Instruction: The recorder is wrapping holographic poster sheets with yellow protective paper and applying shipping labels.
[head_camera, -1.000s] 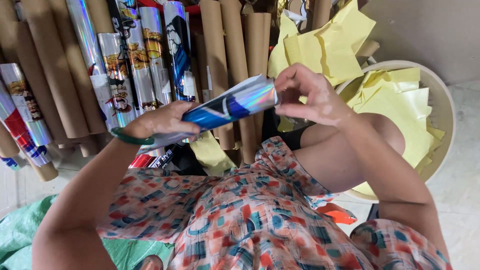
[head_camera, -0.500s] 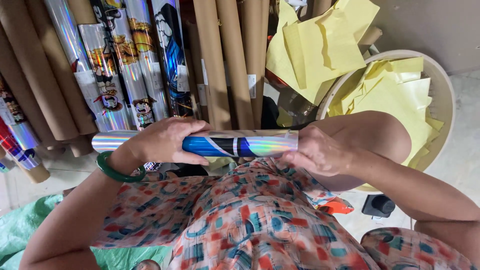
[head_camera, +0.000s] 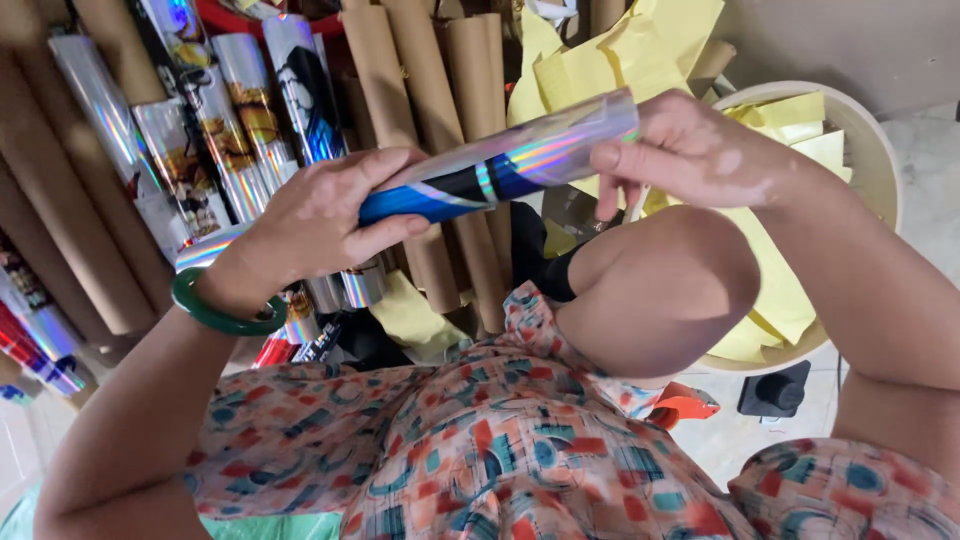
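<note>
holographic tube held between two hands, foil edge at risk

i see the left hand (head_camera: 320, 225) wrapped around the lower end of the foil-wrapped tube (head_camera: 500, 165), and the right hand (head_camera: 690, 155) pinching its upper end with the fingertips. the tube slants upward to the right, above the raised knee (head_camera: 660, 280). in my judgement, the light fingertip pinch could slip on the glossy foil, letting the wrap loosen or crease.
</note>
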